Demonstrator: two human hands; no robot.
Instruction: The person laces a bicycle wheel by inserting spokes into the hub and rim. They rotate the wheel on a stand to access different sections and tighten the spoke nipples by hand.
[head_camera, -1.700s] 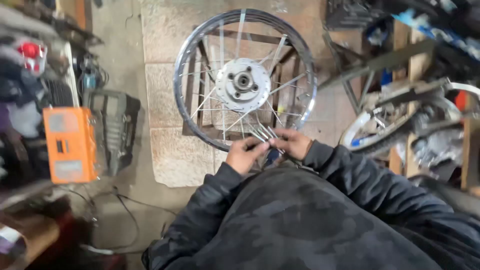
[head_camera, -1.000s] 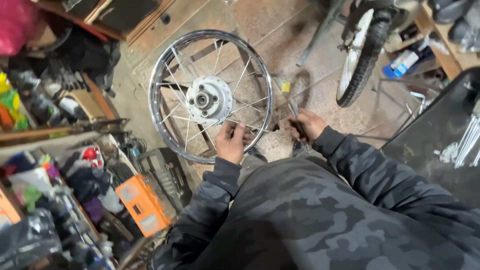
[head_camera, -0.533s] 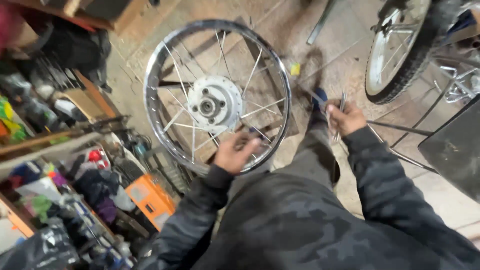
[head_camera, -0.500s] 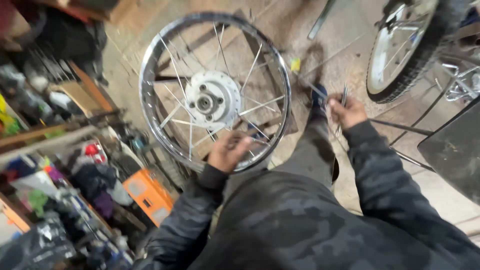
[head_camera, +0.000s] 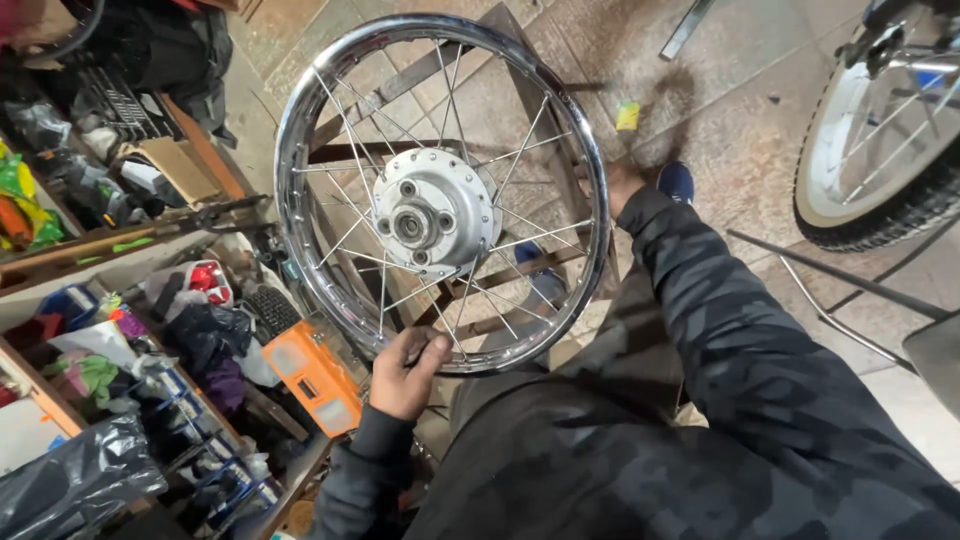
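Chrome spoked wheel rim with silver centre hub (head_camera: 440, 190) fills middle of view, lying on brown metal frame stand (head_camera: 520, 80) over tiled floor. Tyred wheel with white rim (head_camera: 880, 150) well right of chrome rim. Orange plastic box (head_camera: 315, 375) just below-left of rim. Your left hand (head_camera: 400, 375) at rim's lower edge, fingers (head_camera: 425, 350) curled around rim. Your right hand (head_camera: 622, 185) just beyond rim's right edge, mostly hidden by sleeve; cannot tell fingers' state. Small yellow object (head_camera: 627, 115) on floor right of rim.
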